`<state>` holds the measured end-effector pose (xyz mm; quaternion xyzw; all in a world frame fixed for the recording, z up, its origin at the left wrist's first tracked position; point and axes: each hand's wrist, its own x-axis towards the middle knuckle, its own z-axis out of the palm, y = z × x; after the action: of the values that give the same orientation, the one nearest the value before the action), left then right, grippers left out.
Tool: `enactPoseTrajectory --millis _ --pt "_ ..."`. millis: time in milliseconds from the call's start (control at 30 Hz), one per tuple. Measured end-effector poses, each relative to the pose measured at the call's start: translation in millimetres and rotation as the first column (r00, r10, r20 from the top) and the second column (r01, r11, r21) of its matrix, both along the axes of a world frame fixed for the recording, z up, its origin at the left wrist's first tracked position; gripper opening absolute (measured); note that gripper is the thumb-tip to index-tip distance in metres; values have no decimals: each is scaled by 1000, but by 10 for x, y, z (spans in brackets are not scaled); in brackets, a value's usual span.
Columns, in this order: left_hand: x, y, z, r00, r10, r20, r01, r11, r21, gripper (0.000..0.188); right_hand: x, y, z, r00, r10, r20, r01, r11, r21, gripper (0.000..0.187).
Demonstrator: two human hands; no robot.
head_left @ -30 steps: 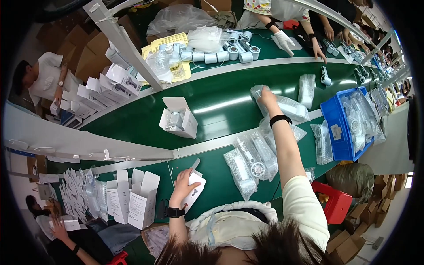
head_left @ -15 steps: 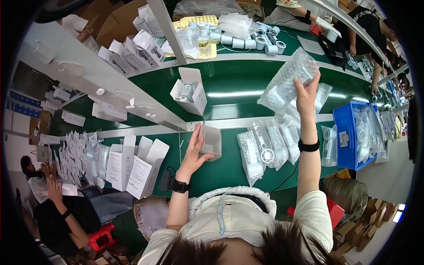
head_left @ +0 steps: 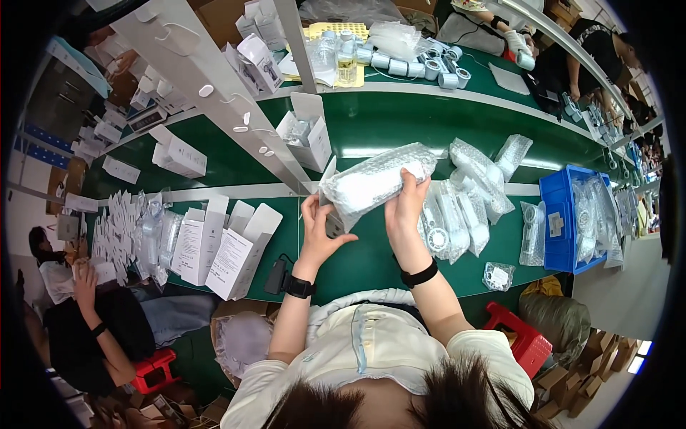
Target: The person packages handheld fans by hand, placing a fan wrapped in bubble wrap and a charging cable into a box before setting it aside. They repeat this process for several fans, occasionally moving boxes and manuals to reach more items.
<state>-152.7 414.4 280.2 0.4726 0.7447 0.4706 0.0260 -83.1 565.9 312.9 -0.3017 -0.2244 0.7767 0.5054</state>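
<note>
A clear bubble-wrapped packet (head_left: 382,179) with a white item inside is in my right hand (head_left: 407,207), whose fingers grip its right end. The packet hangs tilted over an open white box (head_left: 334,227). My left hand (head_left: 319,232) is curled at that box's left side, with the thumb stretched out to the right. Most of the box is hidden behind the packet and the hand. Just right of my right hand lie several more bubble-wrapped packets (head_left: 457,218). Behind the box stands another open white box (head_left: 306,136) with a wrapped item in it.
Open white boxes (head_left: 232,264) and a pile of papers (head_left: 121,243) lie on the left. A metal post (head_left: 214,86) slants down beside my work area. At right is a blue bin (head_left: 561,222) of wrapped packets, with a small clear bag (head_left: 498,276) nearby. Co-workers sit around the tables.
My right hand has brought the bubble-wrapped packet left and nearer, from the far right to over the white box. My left hand stays at the box. The small clear bag has come into sight.
</note>
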Motion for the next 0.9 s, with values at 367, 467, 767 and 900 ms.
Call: enactPoseTrajectory --millis 367,467,767,900 --pt "112 43 -325 939 118 322 -182 968 175 51 -144 -218 -94 888 -375 268 -201 209 957 47" --pt "28 55 -341 971 69 227 -106 982 154 52 -147 -197 -49 786 -180 592 -588 77 805 41" --pt "-286 -339 -320 938 4 347 -68 983 172 51 1002 333 -496 549 -489 678 -599 335 727 42" --pt "-332 -346 -26 958 217 188 -223 975 8 55 2235 737 -961 -610 -379 696 -367 913 176 64"
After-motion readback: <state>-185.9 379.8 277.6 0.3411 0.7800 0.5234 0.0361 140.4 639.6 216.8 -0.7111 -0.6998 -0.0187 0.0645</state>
